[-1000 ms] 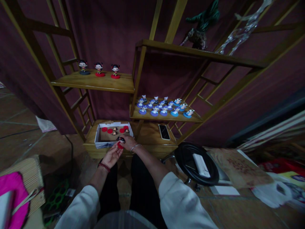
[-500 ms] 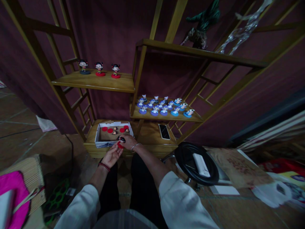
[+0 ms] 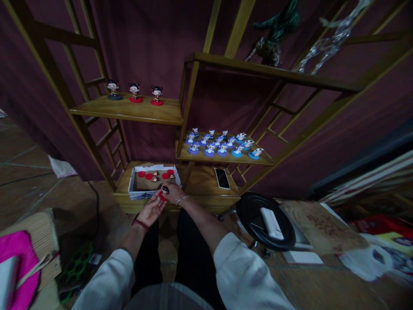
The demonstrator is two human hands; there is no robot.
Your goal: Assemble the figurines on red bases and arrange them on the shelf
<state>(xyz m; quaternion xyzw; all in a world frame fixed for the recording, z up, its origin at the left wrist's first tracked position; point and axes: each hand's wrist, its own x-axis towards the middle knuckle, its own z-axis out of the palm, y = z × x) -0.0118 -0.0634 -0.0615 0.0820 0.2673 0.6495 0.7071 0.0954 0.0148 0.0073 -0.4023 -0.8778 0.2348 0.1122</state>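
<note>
Between my two hands, at the front edge of an open box, is a small black-haired figurine (image 3: 165, 190) with a red round base. My left hand (image 3: 152, 210), palm up, pinches the red base in its fingertips. From the right, my right hand (image 3: 173, 192) closes around the figurine's head and body, partly hiding it. The shallow white cardboard box (image 3: 137, 196) sits just beyond my hands on the lowest shelf. Inside it lie red discs (image 3: 149, 176) and several loose dark-haired figurine pieces (image 3: 155, 179).
Three finished-looking figurines (image 3: 156, 95) stand on the left shelf (image 3: 125, 110). Several purple and blue figurines (image 3: 210, 149) fill the middle shelf. A phone (image 3: 222, 178) lies on the lowest shelf. A black stool (image 3: 248, 215) with a white box (image 3: 272, 223) stands at right.
Both hands keep hold of the figurine in nearly the same place. Only slight finger and camera shifts show.
</note>
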